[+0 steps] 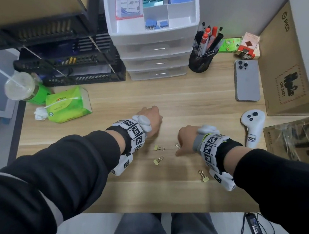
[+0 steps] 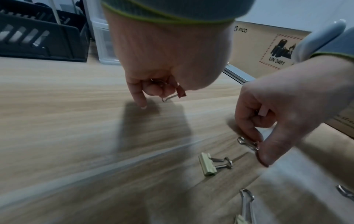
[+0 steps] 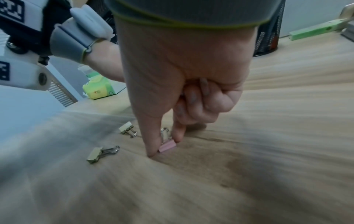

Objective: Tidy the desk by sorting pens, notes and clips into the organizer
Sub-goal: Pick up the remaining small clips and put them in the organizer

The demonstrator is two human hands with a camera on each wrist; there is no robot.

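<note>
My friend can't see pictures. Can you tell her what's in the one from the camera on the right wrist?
The right hand pinches a small pink binder clip between thumb and forefinger, right at the wooden desk. Two pale yellow binder clips lie on the desk to its left. Behind are the other wrist, a green tissue pack and a black mesh pen cup.

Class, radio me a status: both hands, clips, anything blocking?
Left hand grips a red clip. Right hand pinching pink clip on the desk. Three yellow clips loose. Nothing blocking.
</note>
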